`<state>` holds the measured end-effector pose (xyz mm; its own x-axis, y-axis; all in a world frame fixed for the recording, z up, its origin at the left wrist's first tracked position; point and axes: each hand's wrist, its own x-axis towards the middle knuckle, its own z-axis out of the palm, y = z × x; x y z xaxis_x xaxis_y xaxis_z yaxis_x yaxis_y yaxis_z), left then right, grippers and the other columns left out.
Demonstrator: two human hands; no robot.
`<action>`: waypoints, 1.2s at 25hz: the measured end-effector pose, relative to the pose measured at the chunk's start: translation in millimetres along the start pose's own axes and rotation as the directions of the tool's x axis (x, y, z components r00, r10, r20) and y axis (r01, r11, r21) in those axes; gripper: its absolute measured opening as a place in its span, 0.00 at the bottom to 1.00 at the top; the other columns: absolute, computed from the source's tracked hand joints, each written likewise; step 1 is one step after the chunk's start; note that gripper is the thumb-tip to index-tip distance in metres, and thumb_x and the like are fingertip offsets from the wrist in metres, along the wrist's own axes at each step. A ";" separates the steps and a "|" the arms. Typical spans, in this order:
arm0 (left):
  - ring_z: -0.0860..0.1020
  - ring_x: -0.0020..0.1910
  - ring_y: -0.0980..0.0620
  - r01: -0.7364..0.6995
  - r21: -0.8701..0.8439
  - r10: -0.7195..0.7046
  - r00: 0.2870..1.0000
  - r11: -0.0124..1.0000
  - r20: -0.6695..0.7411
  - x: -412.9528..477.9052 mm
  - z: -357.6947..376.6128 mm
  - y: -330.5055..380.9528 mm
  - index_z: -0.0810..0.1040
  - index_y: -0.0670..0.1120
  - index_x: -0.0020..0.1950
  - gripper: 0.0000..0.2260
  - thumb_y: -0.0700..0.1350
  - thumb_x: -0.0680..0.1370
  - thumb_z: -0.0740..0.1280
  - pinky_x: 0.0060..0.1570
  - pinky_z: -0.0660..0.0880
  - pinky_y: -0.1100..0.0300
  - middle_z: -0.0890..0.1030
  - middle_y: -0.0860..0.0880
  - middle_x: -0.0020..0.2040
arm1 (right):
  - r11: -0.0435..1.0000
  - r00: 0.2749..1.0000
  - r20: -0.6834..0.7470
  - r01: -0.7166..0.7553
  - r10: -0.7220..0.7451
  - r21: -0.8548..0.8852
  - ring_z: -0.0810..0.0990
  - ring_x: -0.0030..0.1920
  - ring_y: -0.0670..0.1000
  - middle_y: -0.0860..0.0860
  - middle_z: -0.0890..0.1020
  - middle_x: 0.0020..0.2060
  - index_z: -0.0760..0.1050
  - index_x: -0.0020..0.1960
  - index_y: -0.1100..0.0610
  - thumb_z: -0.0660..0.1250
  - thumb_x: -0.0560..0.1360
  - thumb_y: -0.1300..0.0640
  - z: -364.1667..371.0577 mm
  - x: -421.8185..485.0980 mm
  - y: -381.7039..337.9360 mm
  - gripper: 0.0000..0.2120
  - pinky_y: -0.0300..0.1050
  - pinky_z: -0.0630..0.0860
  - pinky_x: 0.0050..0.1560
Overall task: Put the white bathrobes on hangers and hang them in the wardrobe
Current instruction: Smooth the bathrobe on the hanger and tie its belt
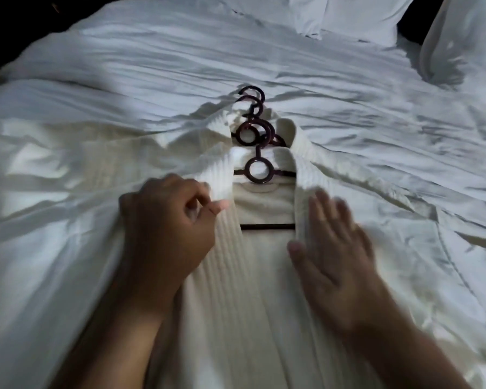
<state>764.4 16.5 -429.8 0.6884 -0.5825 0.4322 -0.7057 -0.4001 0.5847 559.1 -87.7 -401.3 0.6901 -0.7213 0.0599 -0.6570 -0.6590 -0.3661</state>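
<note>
White bathrobe (236, 304) lies front-up and lengthwise on the bed (348, 88), its collar pointing away from the person and its skirt running off the bottom of the view between the two forearms. A dark hanger (257, 171) sits inside its neck, with the ring showing in the open collar and the lower bar crossing the gap between the lapels. Just beyond it a second bathrobe (218, 122) lies underneath with its collar spread, and more dark hangers (249, 131) are stacked there. Their hooks reach out onto the duvet (166, 60), but how many there are cannot be told. The hands are apart, one on each side of the robe's opening. The left hand (163, 226) has its fingers curled and pinches the edge of the left lapel (219, 178) between thumb and forefinger. The right hand (334, 248), blurred, lies flat with straight fingers on the right lapel (303, 189). Past the hooks a broad stretch of rumpled duvet runs up to the pillows (357, 15) at the head of the bed. The bed's left edge drops into darkness at the upper left corner, and a dark gap shows behind the pillows at the upper right. Creased white fabric spreads wide on both sides of the robe.
</note>
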 end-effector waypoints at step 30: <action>0.47 0.83 0.46 -0.131 0.237 0.023 0.911 0.963 0.412 -40.0 36.2 43.0 0.54 0.39 0.83 0.43 0.57 0.72 0.58 0.80 0.53 0.44 0.52 0.40 0.83 | 0.995 0.952 -0.296 0.050 -0.073 -0.085 0.58 0.81 0.56 0.56 0.65 0.79 0.66 0.78 0.62 0.52 0.80 0.54 62.2 11.5 17.0 0.28 0.58 0.59 0.78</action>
<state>700.5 -3.0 -446.8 0.5422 -0.8310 0.1242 -0.8091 -0.4764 0.3441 574.7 -93.9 -464.6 0.6153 -0.7018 0.3591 -0.6450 -0.7100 -0.2826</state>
